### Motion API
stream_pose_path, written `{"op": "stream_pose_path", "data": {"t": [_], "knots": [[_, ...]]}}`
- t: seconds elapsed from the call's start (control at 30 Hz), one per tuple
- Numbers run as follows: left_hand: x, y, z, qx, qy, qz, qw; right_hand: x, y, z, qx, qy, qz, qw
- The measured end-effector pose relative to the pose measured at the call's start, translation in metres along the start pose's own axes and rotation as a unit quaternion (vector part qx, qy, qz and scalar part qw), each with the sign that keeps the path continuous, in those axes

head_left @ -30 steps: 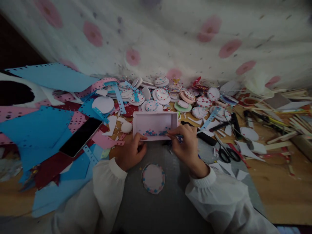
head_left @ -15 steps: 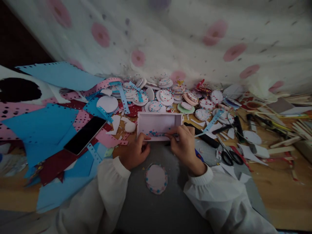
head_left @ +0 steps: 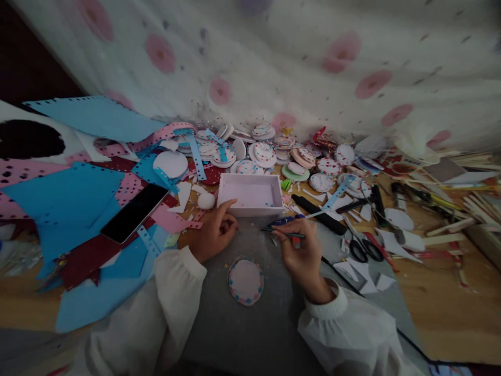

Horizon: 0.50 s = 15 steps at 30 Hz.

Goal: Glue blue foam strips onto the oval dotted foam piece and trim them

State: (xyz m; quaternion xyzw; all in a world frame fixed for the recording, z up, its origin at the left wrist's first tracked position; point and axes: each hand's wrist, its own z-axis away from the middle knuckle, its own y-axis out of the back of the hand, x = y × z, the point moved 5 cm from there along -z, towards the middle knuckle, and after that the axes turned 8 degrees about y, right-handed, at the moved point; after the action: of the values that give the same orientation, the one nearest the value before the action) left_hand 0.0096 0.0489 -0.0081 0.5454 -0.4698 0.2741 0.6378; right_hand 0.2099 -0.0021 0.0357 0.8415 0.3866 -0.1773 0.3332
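Observation:
My right hand [head_left: 300,249] pinches a pair of thin dark tweezers [head_left: 279,231], their tips pointing left over the grey mat [head_left: 282,318], in front of the box. The shallow pale box [head_left: 250,211] stands upright, with a few tiny blue bits inside. My left hand [head_left: 215,232] holds nothing; its index finger reaches to the box's front left corner, the other fingers loosely curled. Nearer me on the mat lies a round white paper disc [head_left: 246,282] edged with blue and pink dots. Whether the tweezers grip anything is too small to tell.
Many dotted paper discs [head_left: 264,154] are piled along the back. Blue card sheets [head_left: 66,203] and a phone [head_left: 135,213] lie left. To the right are black-handled scissors [head_left: 366,249], a black rod-like tool [head_left: 319,214], a cable [head_left: 340,275] and wooden sticks [head_left: 483,211].
My right hand has come out of the box toward me with the tweezers. The box now shows few blue bits where a cluster lay before. My left hand stays near its corner.

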Motion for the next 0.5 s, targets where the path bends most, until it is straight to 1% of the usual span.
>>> {"op": "stream_pose_path", "data": {"t": [0.1, 0.17, 0.2, 0.27, 0.33, 0.43, 0.5], "knots": [[0.007, 0.006, 0.006, 0.031, -0.03, -0.012, 0.999, 0.001, -0.005, 0.005, -0.011, -0.003, -0.018, 1.0], [0.013, 0.009, 0.011, 0.048, -0.06, -0.056, 0.995, 0.0, -0.004, 0.007, -0.012, -0.004, -0.026, 1.0], [0.016, 0.009, 0.012, 0.046, -0.078, -0.081, 0.993, -0.001, -0.004, 0.009, -0.012, -0.004, -0.03, 0.999], [0.019, 0.006, 0.014, 0.019, -0.106, -0.117, 0.987, -0.002, -0.002, 0.011, -0.015, -0.005, -0.038, 0.999], [0.019, 0.003, 0.014, -0.017, -0.116, -0.125, 0.985, -0.002, -0.002, 0.011, -0.018, -0.008, -0.05, 0.999], [0.016, 0.0, 0.011, -0.047, -0.102, -0.13, 0.985, -0.002, -0.003, 0.01, -0.026, -0.011, -0.063, 0.998], [0.017, -0.001, 0.01, -0.057, -0.096, -0.131, 0.985, -0.004, -0.005, 0.009, -0.037, 0.001, -0.071, 0.997]]}}
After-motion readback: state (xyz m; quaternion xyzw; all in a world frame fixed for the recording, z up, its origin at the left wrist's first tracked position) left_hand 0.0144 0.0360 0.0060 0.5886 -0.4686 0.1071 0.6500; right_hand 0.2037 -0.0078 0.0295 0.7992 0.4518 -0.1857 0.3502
